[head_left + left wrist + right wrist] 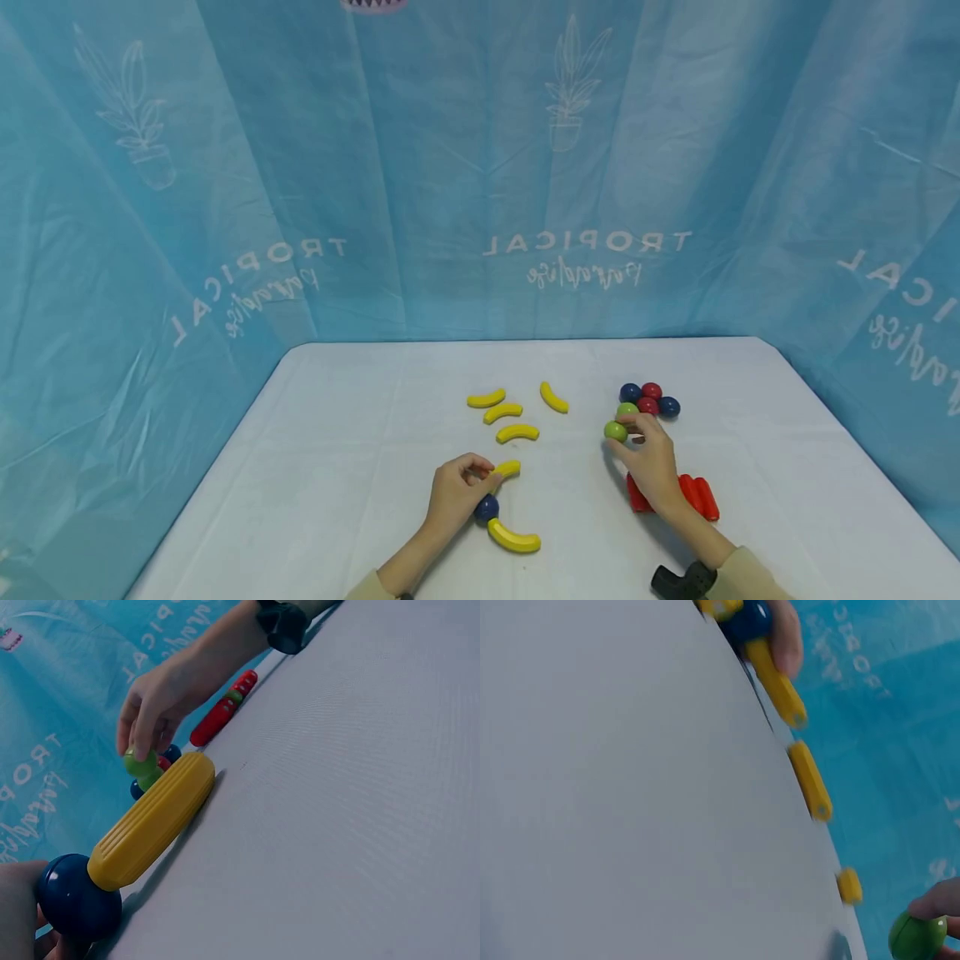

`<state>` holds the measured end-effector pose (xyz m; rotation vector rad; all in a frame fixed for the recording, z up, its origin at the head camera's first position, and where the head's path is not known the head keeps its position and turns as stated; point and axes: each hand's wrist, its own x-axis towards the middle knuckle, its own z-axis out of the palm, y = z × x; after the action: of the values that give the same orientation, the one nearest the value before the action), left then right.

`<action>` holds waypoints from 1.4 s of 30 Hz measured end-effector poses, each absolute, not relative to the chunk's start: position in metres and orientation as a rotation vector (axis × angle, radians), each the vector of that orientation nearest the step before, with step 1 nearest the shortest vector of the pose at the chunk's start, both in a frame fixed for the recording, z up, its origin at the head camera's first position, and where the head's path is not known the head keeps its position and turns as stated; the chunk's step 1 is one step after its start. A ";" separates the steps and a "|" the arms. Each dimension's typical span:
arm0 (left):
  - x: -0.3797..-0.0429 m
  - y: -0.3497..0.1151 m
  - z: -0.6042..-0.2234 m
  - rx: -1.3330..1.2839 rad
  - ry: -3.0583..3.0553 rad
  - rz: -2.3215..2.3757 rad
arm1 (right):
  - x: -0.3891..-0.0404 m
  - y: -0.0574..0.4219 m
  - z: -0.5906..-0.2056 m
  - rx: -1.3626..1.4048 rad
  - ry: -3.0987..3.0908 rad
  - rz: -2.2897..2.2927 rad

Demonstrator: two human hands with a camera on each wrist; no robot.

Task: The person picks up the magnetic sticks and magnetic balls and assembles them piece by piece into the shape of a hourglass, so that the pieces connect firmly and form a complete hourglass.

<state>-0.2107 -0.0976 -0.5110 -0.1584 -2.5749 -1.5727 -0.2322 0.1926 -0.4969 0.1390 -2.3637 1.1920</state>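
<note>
My left hand (452, 497) grips the upper curved yellow piece (509, 468) close to a dark blue ball (486, 509). A second curved yellow piece (514, 537) joins the ball's lower side, so the three make an angled chain. In the left wrist view, the yellow piece (154, 821) butts against the blue ball (77, 898), with fingers behind the ball. My right hand (651, 462) pinches a green ball (616, 431) between thumb and fingers. Another green ball (627, 409) lies just beyond it, partly covered by the fingers in the head view.
Beyond the right hand cluster red balls (651, 391) and blue balls (669, 407). Red bars (698, 497) lie under the right wrist, partly hidden. Several loose yellow curved pieces (517, 432) are spread across the white table (337, 467). A blue printed curtain (465, 167) surrounds its far side.
</note>
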 end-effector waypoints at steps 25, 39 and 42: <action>-0.208 -0.097 -0.512 -0.304 -2.541 -1.577 | -0.220 0.107 -0.507 0.630 -2.462 1.658; -0.207 -0.100 -0.512 -0.507 -2.561 -1.603 | -0.235 0.090 -0.500 0.598 -2.310 1.419; -0.207 -0.099 -0.512 -0.496 -2.554 -1.618 | -0.254 0.089 -0.512 0.507 -2.290 1.339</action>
<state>-0.2073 -0.0994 -0.5124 -0.4961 -2.5545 -1.6178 -0.2544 0.0886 -0.5115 0.5067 -2.2903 1.3395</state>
